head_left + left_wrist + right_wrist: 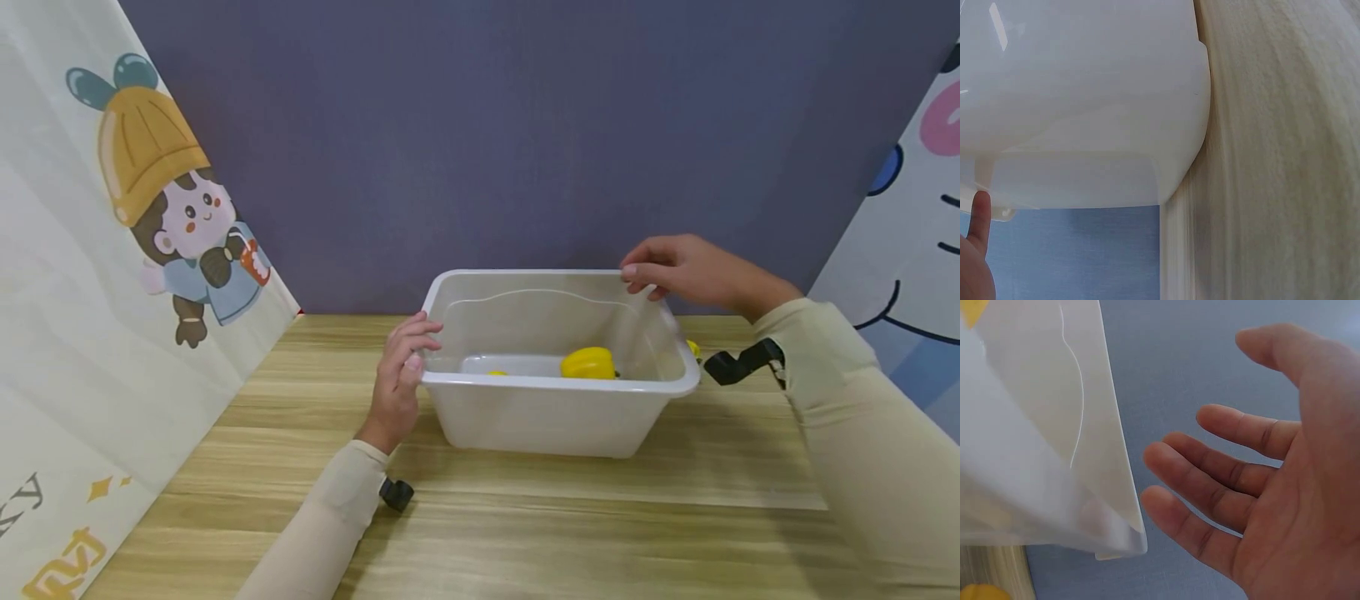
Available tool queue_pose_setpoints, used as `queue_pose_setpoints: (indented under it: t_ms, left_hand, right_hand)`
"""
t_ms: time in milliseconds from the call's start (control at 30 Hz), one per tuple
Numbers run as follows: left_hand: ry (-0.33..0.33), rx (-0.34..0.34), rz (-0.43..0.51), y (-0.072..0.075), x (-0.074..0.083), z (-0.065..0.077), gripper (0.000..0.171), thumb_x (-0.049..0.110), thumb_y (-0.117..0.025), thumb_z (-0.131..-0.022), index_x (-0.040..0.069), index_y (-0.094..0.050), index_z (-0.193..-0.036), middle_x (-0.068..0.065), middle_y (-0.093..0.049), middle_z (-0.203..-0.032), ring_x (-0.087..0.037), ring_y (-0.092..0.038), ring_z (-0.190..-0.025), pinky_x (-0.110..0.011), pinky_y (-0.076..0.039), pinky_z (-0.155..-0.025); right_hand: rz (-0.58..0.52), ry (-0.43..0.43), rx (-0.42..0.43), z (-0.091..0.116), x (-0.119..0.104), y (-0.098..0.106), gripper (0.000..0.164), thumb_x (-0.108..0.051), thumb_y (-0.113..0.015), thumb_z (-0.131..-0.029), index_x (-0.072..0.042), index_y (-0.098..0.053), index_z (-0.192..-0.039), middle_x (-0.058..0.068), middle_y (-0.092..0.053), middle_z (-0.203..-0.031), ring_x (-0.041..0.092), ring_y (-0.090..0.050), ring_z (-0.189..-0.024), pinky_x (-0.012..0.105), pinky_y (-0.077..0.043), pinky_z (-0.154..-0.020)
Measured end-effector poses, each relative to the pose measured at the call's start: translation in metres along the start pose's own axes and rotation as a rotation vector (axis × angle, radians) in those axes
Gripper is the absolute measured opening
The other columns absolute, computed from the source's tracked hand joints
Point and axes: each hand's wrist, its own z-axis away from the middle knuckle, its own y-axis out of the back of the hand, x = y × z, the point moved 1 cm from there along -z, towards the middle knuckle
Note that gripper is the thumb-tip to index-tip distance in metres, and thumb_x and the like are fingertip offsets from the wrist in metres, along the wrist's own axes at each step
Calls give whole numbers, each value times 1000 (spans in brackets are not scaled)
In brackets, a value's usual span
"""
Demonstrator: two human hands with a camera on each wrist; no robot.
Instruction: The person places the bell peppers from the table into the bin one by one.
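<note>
A white plastic bin [540, 417] stands on the table with a yellow bell pepper [588, 363] inside it. A bit of another yellow thing [497, 372] shows over the bin's front rim, mostly hidden. My left hand [400, 367] holds the bin's left rim near the front corner, fingers reaching over the edge. In the left wrist view, one finger [980, 215] points up along the outer wall. My right hand [686, 271] is at the far right corner, its fingers spread and loosely bent; the right wrist view shows nothing in the palm [1310, 506].
Beyond the bin's right side, a yellow item [693, 348] peeks out on the wood-grain table [300, 517]. A dark blue-grey panel [510, 142] rises close behind the bin. Printed white sheets with cartoon figures flank the table, one on the left [67, 317].
</note>
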Motion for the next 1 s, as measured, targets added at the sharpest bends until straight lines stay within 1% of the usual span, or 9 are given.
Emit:
queue_pose_setpoints:
  t_ms: [233, 400, 533, 633, 800, 867, 1000]
  left_hand:
    - [-3, -2, -4, -1, 1, -1, 30, 9, -36, -92, -1, -62, -102, -22, -62, -124, -42, -43, -133, -55, -26, -115]
    - [3, -4, -5, -1, 2, -1, 30, 9, -36, -92, 0, -62, -102, -22, -61, -125, -42, -43, -134, -54, -26, -116]
    - [6, -4, -8, -1, 2, -1, 30, 10, -36, -92, 0, -62, -102, -22, -61, -125, -42, -43, -134, -54, -26, -116]
    - [4, -2, -11, -1, 2, -1, 30, 10, -36, -92, -1, -62, -101, -22, -62, -124, -42, -43, -134, -54, -26, -115]
    - [6, 1, -14, -1, 1, 0, 30, 9, -35, -92, -1, -62, -101, -22, -62, -124, -42, -43, -133, -54, -26, -115]
    - [6, 0, -13, -1, 1, 0, 30, 9, -35, -92, -1, -62, -101, -22, -62, -124, -42, -43, -133, -54, -26, -115]
    - [3, -1, -10, -1, 1, 0, 30, 9, -35, -92, -1, -62, -101, -22, -61, -124, -42, -43, -134, -54, -26, -115]
  right_hand:
    - [18, -41, 6, 2, 8, 3, 58, -55, -53, -98, -11, -56, -135, 9, -65, -124, 26, -65, -104, 52, -54, -93]
    - [8, -38, 26, 4, 14, 4, 55, -51, -53, -99, -9, -57, -135, 11, -65, -124, 26, -66, -103, 50, -55, -91]
    - [-3, -35, 39, 6, 18, 5, 55, -51, -53, -99, -8, -57, -134, 11, -65, -124, 25, -66, -102, 47, -56, -89]
    - [-8, -27, 43, 9, 21, 5, 56, -51, -52, -100, -8, -57, -134, 12, -65, -124, 25, -65, -104, 43, -57, -87]
    - [-13, -24, 58, 13, 27, 7, 55, -51, -52, -100, -8, -58, -133, 11, -66, -122, 26, -65, -105, 33, -58, -83]
    - [-22, -26, 66, 15, 29, 8, 54, -50, -53, -99, -8, -58, -133, 11, -66, -122, 25, -65, -103, 29, -57, -82]
    - [-42, -31, 89, 20, 33, 9, 52, -49, -53, -100, -7, -59, -131, 12, -67, -121, 21, -67, -100, 25, -56, -79]
